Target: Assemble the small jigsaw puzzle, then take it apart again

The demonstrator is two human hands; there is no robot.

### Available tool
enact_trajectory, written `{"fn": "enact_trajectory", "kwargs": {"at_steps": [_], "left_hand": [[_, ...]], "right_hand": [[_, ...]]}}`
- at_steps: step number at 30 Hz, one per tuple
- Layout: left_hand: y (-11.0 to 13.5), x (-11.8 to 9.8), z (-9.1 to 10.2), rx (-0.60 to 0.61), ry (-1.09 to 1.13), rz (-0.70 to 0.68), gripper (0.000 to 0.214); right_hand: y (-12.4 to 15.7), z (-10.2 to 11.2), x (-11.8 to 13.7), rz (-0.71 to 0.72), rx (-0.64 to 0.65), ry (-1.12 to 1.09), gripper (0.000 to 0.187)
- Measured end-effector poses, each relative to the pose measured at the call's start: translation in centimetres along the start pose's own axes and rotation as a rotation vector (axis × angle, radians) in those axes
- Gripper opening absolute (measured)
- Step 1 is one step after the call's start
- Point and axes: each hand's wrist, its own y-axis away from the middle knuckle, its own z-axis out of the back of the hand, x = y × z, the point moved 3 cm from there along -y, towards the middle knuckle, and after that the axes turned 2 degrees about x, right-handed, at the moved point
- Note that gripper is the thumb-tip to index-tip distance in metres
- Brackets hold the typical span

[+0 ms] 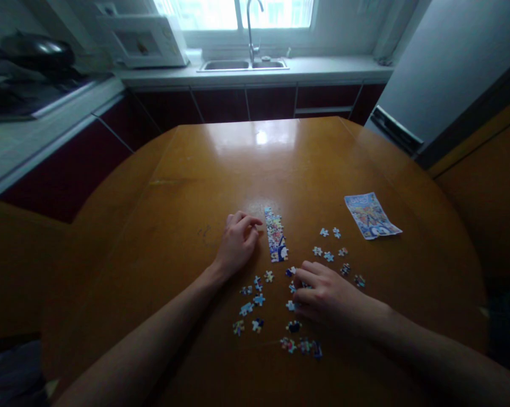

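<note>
Among puzzle pieces (258, 299) — right hand (322, 289), grip curled, closure unclear — left hand (238, 240), loosely parted, beside joined strip (275, 234)

No words, brand or number can be read. Along the top of the picture sheet (371, 217) on the tabletop (187, 164) runs a pale band that looks like title lettering, too small and blurred to make out. The print on the joined puzzle strip (274, 234) and the loose puzzle pieces (247, 308) is too fine to tell whether it includes letters.
</note>
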Motion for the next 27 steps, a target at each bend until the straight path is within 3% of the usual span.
{"fn": "enact_trajectory", "kwargs": {"at_steps": [5,10,15,22,27], "left_hand": [[0.0,-0.1,0.0,0.002,0.003,0.003,0.017],[0.0,0.1,0.0,0.002,0.014,0.003,0.017],[-0.1,0.0,0.0,0.005,-0.002,-0.009,0.017],[-0.2,0.1,0.0,0.009,-0.009,-0.004,0.016],[-0.2,0.2,0.0,0.002,-0.015,-0.013,0.017]], "right_hand": [[0.4,2.1,-1.3,-0.079,-0.072,-0.116,0.014],[1.4,4.6,-4.3,-0.230,-0.304,-0.129,0.012],[2.3,5.8,-6.2,-0.336,-0.477,-0.116,0.008],[2.7,5.9,-6.9,-0.415,-0.493,-0.122,0.010],[2.6,5.7,-6.7,-0.385,-0.436,-0.135,0.009]]}}
